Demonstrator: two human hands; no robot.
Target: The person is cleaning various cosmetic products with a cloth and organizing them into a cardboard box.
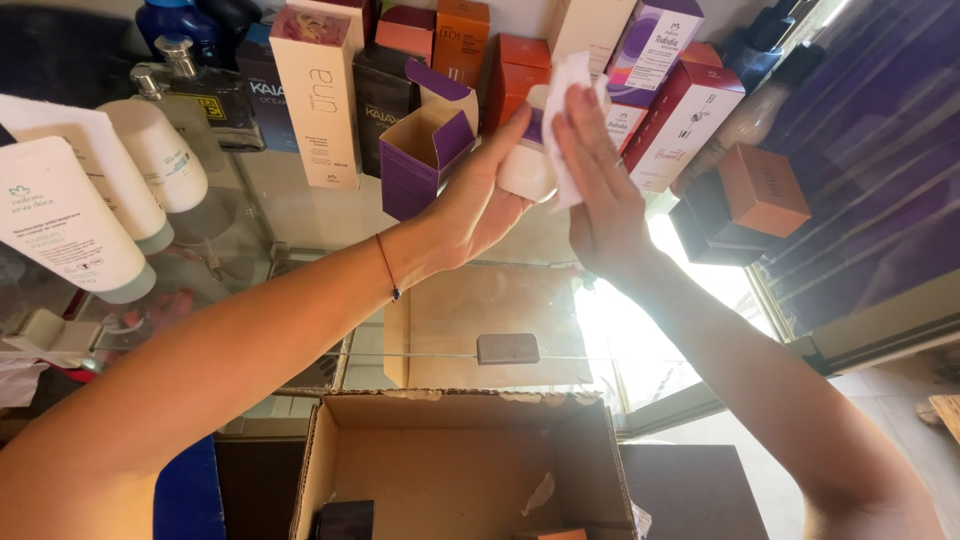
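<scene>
My left hand (478, 195) is wrapped around a small white bottle (527, 165) with a purple band, held up over the glass shelf (300, 215). My right hand (595, 180) presses a white cloth (568, 90) flat against the bottle's side. Just left of my left hand stands an open purple box (425, 150) with its flap up. The bottle's far side is hidden by the cloth and my fingers.
Tall cream, black, orange, red and white-purple boxes crowd the shelf's back. White tubes (60, 215) and glass bottles (200, 90) stand at left. A terracotta box (765, 190) sits at right. An open cardboard box (460, 465) lies below, a window beside it.
</scene>
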